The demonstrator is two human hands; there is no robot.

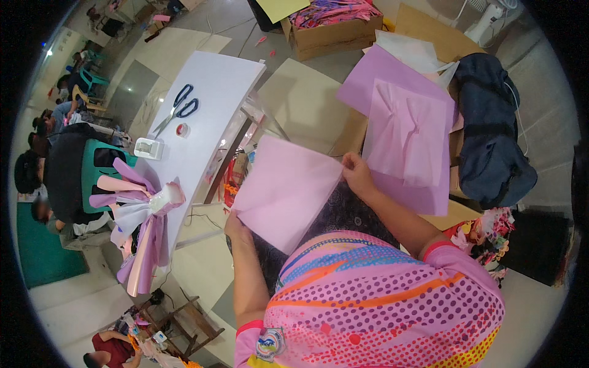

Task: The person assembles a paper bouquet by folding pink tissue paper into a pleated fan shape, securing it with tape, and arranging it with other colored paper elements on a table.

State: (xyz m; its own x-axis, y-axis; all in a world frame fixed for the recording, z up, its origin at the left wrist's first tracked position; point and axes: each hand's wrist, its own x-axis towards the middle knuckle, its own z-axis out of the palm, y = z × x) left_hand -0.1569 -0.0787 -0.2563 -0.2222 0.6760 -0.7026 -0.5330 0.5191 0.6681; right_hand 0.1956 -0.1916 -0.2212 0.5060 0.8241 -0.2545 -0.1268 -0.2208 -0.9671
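A square sheet of light pink wrapping material [287,188] is stretched over my lap between both hands. My left hand [238,229] grips its left corner. The opposite right corner is pinched by my right hand [356,172]. To the right of that hand lie two gathered pink pieces [400,133] on a larger lilac sheet [425,195]. On the white table [216,96] to the left are black-handled scissors [177,108], a small roll of tape [181,130] and a white tape dispenser [148,148].
A bundle of pleated lilac, peach and white wrapping [142,221] overhangs the table's near end. A cardboard box [338,37] of colourful strips stands ahead. A dark blue bag [490,133] lies at right. A green chair [96,175] stands beyond the table; several people are further off.
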